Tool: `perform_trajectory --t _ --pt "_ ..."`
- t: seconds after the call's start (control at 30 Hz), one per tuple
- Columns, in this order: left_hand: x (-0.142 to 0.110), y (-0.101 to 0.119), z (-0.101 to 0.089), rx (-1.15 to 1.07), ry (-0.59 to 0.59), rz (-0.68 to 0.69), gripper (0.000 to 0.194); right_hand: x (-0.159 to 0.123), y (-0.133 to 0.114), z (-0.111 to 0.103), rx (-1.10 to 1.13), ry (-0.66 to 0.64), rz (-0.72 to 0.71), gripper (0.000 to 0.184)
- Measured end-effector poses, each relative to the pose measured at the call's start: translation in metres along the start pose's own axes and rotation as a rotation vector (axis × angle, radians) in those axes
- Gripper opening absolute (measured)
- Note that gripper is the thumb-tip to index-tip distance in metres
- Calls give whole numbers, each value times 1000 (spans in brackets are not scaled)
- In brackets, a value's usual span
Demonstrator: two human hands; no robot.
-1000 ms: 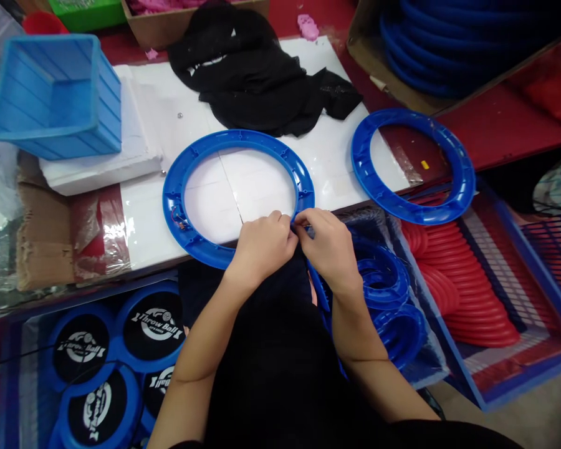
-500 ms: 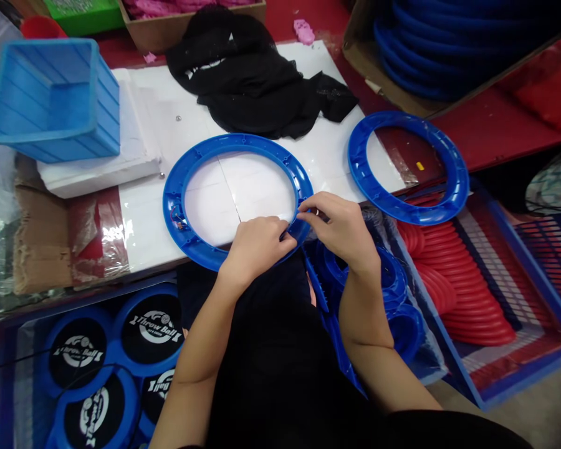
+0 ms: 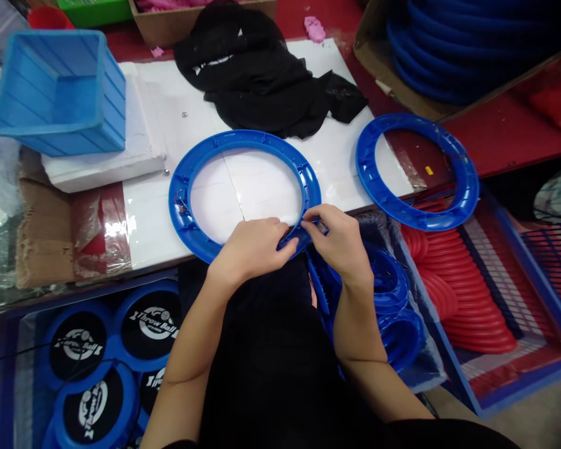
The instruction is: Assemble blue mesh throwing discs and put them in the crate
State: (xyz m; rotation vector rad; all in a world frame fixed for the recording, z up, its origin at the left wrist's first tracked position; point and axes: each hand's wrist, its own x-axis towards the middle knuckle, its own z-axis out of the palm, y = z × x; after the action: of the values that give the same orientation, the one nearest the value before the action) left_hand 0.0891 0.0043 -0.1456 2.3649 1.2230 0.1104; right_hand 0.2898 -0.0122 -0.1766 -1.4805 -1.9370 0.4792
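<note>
A blue plastic ring [image 3: 201, 149] lies on the white tabletop, its hollow side with small posts facing up and its near edge overhanging the table. Small wires and a little part [image 3: 182, 207] sit in its left side. My left hand [image 3: 257, 246] is closed on the near right of the rim, fingers bent over the inner edge. My right hand [image 3: 336, 240] pinches at the right inner edge, thumb and forefinger nearly together; whatever lies between those fingertips is too small to make out. A second blue ring [image 3: 369, 168] rests to the right, partly beyond the table edge.
A light blue bin [image 3: 115, 103] stands on a white foam block [image 3: 143, 165] at left. Black fabric [image 3: 266, 81] lies behind the ring. Crates below hold black-and-blue discs [image 3: 154, 321], blue parts [image 3: 393, 280] and red rings [image 3: 477, 299]. A carton [image 3: 378, 78] holds blue rings.
My right hand's fingertips have shifted down along the ring's right side, closer to my left hand. The left hand keeps its hold. The whole view has shifted slightly.
</note>
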Motion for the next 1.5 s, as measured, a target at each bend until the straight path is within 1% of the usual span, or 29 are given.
perform_trajectory --t 0.13,0.2,0.37,0.47,0.57,0.7,0.8,0.93,1.03,1.13,1.23,1.37,1.5 --pt "10 18 5 84 37 -88 32 -3 -5 4 0 12 27 12" --pt "14 24 9 101 39 -113 32 -2 -6 4 -10 10 40 12" --pt "17 22 12 111 37 -141 30 1 -6 -4 -53 -7 69 9" --pt "18 19 14 118 51 -113 29 5 -4 -15 -6 -22 103 7" --pt "19 17 15 120 59 -86 28 13 -3 -23 69 -23 83 7" --pt "20 15 16 124 54 -71 27 27 3 -21 79 18 -8 7" --pt "20 12 16 116 49 -35 27 32 10 -16 68 -15 2 8" --pt "15 4 12 106 21 46 26 23 10 -11 -1 9 67 7" --pt "7 -4 6 91 2 101 25 10 -1 -7 -34 47 110 5" --pt "0 -11 2 71 -17 125 23 0 -11 -3 -55 48 115 5" --pt "-4 -14 -1 47 -32 131 21 -2 -15 -2 -33 28 82 6" --pt "-2 -15 1 24 -25 145 18 -1 -11 -7 -25 0 37 8" --pt "0 -17 5 18 9 152 18 0 -8 -8 -5 -41 81 12"
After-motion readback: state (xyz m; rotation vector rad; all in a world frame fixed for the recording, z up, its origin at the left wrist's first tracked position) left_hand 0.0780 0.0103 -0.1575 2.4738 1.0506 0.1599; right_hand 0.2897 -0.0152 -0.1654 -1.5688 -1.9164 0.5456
